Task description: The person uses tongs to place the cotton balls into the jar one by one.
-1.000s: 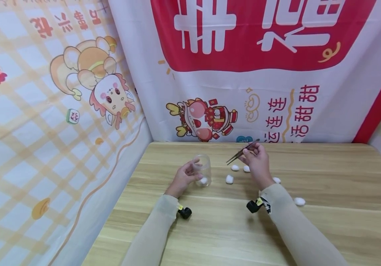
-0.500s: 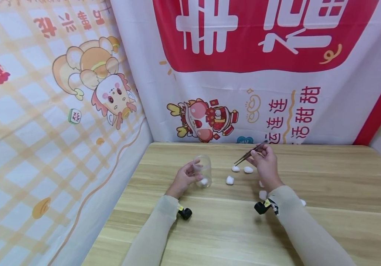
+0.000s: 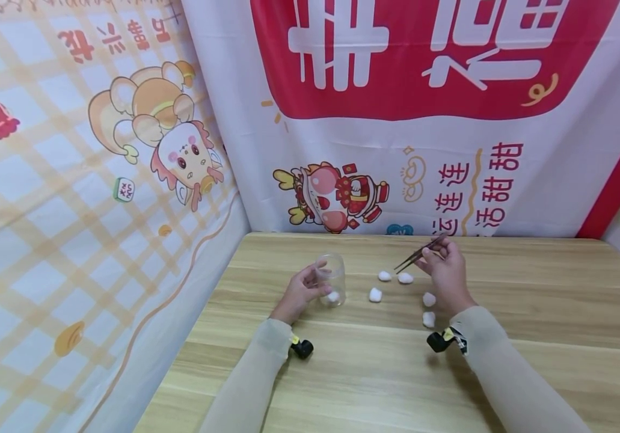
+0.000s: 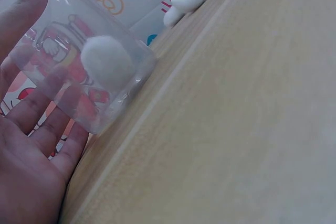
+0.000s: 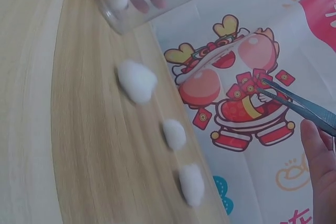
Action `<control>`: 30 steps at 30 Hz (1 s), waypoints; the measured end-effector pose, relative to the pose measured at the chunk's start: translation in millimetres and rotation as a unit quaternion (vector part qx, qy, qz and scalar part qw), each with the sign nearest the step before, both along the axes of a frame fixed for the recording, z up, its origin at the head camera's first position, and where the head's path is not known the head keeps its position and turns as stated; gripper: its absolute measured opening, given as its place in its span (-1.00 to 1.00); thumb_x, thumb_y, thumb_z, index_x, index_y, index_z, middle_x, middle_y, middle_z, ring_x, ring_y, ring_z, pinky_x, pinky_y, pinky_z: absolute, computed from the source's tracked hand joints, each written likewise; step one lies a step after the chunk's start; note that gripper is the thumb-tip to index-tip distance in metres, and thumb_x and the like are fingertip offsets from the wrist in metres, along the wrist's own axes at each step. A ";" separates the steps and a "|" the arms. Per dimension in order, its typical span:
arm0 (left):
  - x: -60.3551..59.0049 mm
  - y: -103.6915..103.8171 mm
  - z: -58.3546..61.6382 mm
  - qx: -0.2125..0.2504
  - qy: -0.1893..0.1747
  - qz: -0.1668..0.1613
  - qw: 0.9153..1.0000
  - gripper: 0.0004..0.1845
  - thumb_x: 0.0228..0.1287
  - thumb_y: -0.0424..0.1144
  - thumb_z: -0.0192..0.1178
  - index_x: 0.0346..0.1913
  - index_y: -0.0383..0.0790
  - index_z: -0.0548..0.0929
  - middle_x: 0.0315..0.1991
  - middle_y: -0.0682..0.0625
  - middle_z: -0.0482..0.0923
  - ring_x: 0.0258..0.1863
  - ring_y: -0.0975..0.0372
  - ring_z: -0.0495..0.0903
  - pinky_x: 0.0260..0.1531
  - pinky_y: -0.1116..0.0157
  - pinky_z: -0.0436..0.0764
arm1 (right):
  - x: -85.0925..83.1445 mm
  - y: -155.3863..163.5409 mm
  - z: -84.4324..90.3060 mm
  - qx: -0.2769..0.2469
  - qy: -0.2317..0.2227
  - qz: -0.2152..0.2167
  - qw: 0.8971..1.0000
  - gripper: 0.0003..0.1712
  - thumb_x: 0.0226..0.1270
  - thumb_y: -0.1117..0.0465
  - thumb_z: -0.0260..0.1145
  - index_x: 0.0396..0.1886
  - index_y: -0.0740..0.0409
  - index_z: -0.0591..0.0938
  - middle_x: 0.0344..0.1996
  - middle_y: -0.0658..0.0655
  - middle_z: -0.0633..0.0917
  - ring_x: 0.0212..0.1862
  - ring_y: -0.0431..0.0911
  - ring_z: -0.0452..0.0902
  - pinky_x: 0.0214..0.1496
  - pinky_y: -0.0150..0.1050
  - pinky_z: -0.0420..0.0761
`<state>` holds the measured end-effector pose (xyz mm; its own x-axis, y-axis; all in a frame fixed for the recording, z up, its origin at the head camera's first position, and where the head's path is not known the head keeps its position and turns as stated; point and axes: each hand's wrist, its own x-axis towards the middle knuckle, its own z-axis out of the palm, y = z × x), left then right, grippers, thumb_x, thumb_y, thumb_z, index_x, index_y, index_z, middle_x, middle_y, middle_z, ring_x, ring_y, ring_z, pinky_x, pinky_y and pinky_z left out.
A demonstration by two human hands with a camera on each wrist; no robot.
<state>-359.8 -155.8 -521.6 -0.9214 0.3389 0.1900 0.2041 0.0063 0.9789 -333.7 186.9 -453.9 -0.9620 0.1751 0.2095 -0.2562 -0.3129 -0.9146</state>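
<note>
My left hand [image 3: 296,294] holds a clear plastic jar [image 3: 331,273] upright on the table, with thumb and fingers around its side. A white cotton ball [image 4: 107,64] lies at the bottom of this jar. In my right hand [image 3: 447,273] is a pair of dark metal tweezers [image 3: 420,254], pinched near the back end. The tweezers' tips stand slightly apart with nothing between them, above the table near two cotton balls at the back. One of these is the right-hand cotton ball [image 3: 405,278]. Closer to the jar sits another cotton ball [image 3: 375,294].
Two more cotton balls lie left of my right wrist, the nearer cotton ball [image 3: 429,319] in front of the other. The wooden table [image 3: 342,379] ends at a printed cloth backdrop [image 3: 310,138]. A checked cloth [image 3: 93,240] hangs along the left side.
My right hand has moved to the right with the tweezers, away from the jar. Two cotton balls beside that wrist have come into view. The left hand and jar stay put.
</note>
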 end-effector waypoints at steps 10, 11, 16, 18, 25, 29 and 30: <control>1.3 1.0 1.2 -0.003 -0.006 0.005 1.000 -0.18 0.08 -0.24 0.46 0.42 -0.17 0.34 0.19 -0.07 0.52 0.17 0.05 0.49 0.17 0.19 0.47 | 10.5 20.0 -3.8 0.001 0.011 0.000 1.000 -0.70 0.43 0.44 0.13 0.08 0.15 0.38 -0.10 0.15 0.52 -0.10 -0.10 0.61 0.00 -0.19 0.60; 1.7 1.2 1.5 -0.003 -0.008 0.005 1.000 -0.20 0.08 -0.25 0.46 0.41 -0.14 0.35 0.19 -0.07 0.52 0.17 0.04 0.49 0.17 0.19 0.47 | 11.7 22.5 -4.8 0.007 0.010 0.001 1.000 -0.71 0.44 0.43 0.13 0.08 0.14 0.38 -0.10 0.15 0.53 -0.09 -0.11 0.61 0.00 -0.20 0.60; 3.2 1.7 3.5 -0.006 -0.010 0.007 1.000 -0.24 0.12 -0.30 0.43 0.40 -0.07 0.38 0.21 -0.10 0.51 0.18 0.01 0.48 0.17 0.17 0.46 | 16.5 33.3 -8.0 0.020 0.005 0.010 1.000 -0.68 0.44 0.35 0.17 0.12 0.13 0.38 -0.08 0.15 0.52 -0.07 -0.09 0.61 0.00 -0.21 0.60; 3.7 1.6 4.0 -0.005 -0.010 0.007 1.000 -0.24 0.12 -0.31 0.43 0.40 -0.08 0.38 0.21 -0.10 0.51 0.18 0.01 0.48 0.18 0.17 0.46 | 17.8 36.3 -8.5 0.016 0.006 0.013 1.000 -0.67 0.43 0.35 0.17 0.13 0.13 0.37 -0.08 0.16 0.51 -0.06 -0.09 0.60 0.01 -0.21 0.60; 5.9 1.0 4.1 -0.004 -0.008 0.012 1.000 -0.23 0.10 -0.28 0.45 0.39 -0.10 0.39 0.19 -0.07 0.53 0.17 0.05 0.49 0.17 0.19 0.47 | 22.8 44.7 -7.9 0.023 0.007 0.017 1.000 -0.65 0.45 0.36 0.15 0.16 0.15 0.36 -0.05 0.17 0.49 -0.06 -0.11 0.61 0.02 -0.20 0.59; 6.1 1.1 4.3 -0.005 -0.009 0.014 1.000 -0.22 0.10 -0.27 0.44 0.41 -0.11 0.37 0.20 -0.07 0.52 0.18 0.04 0.48 0.18 0.18 0.45 | 24.5 50.0 -7.7 0.014 0.011 0.014 1.000 -0.66 0.43 0.39 0.16 0.14 0.15 0.37 -0.07 0.17 0.51 -0.08 -0.10 0.63 0.01 -0.19 0.60; 6.2 1.2 4.7 -0.005 -0.009 0.014 1.000 -0.22 0.11 -0.28 0.44 0.41 -0.12 0.36 0.20 -0.08 0.52 0.19 0.03 0.48 0.19 0.18 0.45 | 24.9 51.4 -7.6 0.010 0.013 0.013 1.000 -0.66 0.43 0.41 0.16 0.14 0.15 0.38 -0.08 0.16 0.51 -0.09 -0.10 0.63 0.00 -0.19 0.60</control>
